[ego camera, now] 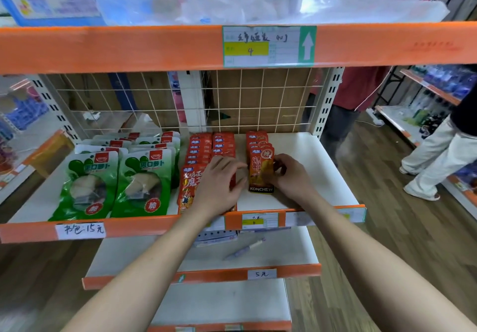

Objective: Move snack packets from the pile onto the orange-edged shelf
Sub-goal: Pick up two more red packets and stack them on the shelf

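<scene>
Right hand (289, 176): fingers curled, pinching right edge of front orange packet (261, 174) in right-hand row. Left hand (219, 184): fingers together, laid flat over front of red packet rows (206, 151), nothing gripped. Several rows already lined up on orange-edged shelf (322, 171); bare space left at right. Green packets (116, 176) at far left. Pile itself nowhere in view, so remaining count unknown. Packet under left palm mostly hidden.

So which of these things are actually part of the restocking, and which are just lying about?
Part of the job:
- orange KONCHEW packet, right hand on it
- red packets under the left hand
- orange-edged shelf

Just lying about:
- green radish packets
- pen, shelf below
</scene>
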The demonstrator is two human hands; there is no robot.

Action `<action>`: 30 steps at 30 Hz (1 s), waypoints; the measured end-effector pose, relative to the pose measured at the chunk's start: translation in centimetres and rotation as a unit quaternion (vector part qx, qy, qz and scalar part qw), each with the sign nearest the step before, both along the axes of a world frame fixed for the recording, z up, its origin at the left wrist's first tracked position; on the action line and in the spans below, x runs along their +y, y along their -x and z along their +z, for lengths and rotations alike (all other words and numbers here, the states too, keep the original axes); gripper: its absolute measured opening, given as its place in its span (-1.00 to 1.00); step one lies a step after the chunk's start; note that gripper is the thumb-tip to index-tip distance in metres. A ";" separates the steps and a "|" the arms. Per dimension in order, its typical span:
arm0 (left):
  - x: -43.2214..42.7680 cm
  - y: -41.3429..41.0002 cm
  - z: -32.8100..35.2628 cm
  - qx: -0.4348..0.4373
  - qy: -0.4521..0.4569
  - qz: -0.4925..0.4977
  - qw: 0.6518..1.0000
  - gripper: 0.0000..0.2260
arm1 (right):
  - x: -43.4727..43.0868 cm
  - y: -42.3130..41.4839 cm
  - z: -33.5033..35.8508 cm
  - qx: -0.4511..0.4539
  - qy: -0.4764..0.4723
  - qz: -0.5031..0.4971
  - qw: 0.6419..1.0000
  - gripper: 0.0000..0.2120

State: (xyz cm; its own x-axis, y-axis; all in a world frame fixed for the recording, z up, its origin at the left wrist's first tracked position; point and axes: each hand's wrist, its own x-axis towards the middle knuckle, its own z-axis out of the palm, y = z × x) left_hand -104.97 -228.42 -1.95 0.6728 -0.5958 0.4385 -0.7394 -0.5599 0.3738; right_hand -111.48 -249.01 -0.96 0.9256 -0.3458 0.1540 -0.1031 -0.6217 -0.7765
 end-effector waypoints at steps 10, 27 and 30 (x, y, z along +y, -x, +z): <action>0.1 -0.2 -0.4 -0.003 -0.010 -0.004 1.000 -0.66 | -0.1 -0.6 -0.7 0.009 0.033 -0.002 0.999 -0.35; 0.1 -0.3 -0.9 -0.010 -0.014 -0.007 1.000 -0.70 | -0.2 -0.6 -0.7 -0.002 0.008 -0.040 0.999 -0.38; 0.1 0.2 -0.4 -0.021 -0.020 0.014 0.999 -0.72 | 0.1 -0.2 -0.3 -0.012 -0.011 -0.042 0.999 -0.42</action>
